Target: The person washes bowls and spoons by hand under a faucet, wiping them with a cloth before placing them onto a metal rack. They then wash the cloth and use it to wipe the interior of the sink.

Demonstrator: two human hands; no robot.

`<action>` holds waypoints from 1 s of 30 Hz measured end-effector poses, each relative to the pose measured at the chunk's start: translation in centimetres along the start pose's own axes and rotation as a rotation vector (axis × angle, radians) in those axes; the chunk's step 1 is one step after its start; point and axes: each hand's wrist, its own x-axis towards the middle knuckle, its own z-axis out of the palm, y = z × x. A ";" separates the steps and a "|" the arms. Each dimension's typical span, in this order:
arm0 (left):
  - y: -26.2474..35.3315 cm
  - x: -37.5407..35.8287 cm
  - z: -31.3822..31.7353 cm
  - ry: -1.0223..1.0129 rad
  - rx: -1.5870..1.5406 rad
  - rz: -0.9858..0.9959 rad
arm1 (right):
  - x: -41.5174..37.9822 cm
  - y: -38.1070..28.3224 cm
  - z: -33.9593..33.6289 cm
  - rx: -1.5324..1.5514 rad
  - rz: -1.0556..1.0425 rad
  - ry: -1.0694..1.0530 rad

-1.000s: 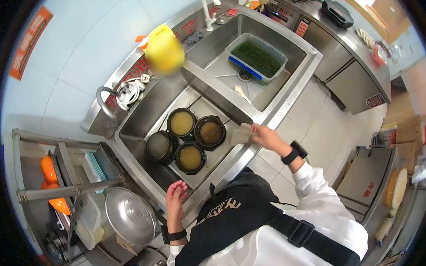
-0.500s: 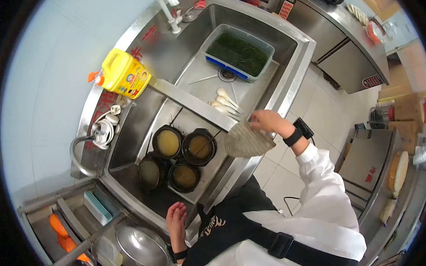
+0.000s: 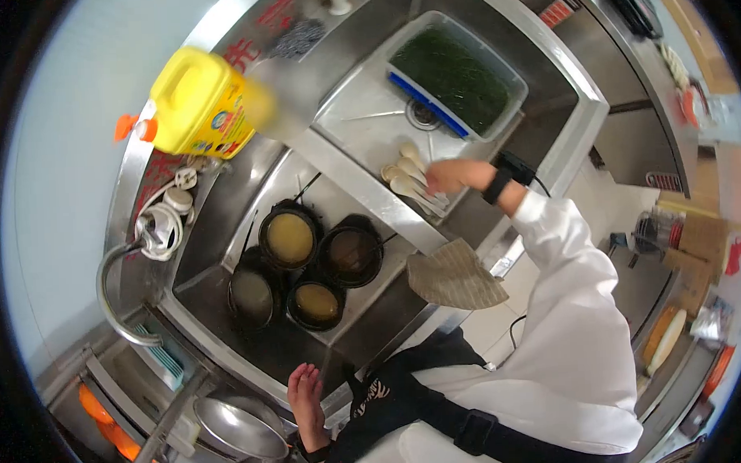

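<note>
My right hand (image 3: 457, 176) is over several white spoons (image 3: 408, 175) lying in the far basin (image 3: 354, 101), close to their handle ends. Its fingers point down and bunch together in this view, so their grip on a spoon cannot be made out. A grey-brown striped cloth (image 3: 456, 276) hangs over the sink's front edge, below my right forearm. My left hand (image 3: 307, 399) is at the near edge of the sink, fingers loosely bent and slightly apart, holding nothing. In the near basin, several black pots (image 3: 353, 256) hold cloudy, yellowish liquid, with thin dark handles sticking out.
A plastic tub (image 3: 522, 95) of dark green strands stands in the far basin. On the back ledge are a yellow jug (image 3: 188, 107) and a curved faucet (image 3: 104, 282). A metal bowl (image 3: 238, 424) sits at lower left. A metal divider (image 3: 369, 187) separates the basins.
My right hand has left the striped cloth and moved across the divider to the spoons. The cloth stays on the sink edge. My left hand barely moved; the view has shifted.
</note>
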 end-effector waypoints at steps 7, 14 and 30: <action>-2.9 -0.1 -0.2 -0.021 -0.078 0.049 | -9.1 -5.3 4.7 0.289 -0.090 -0.177; -3.9 -1.2 -1.6 -0.103 -0.098 0.159 | -12.4 -10.0 4.9 0.437 0.047 -0.041; -2.4 -3.2 -3.0 -0.588 -0.678 -0.017 | -12.7 -29.0 5.0 0.692 -0.626 0.380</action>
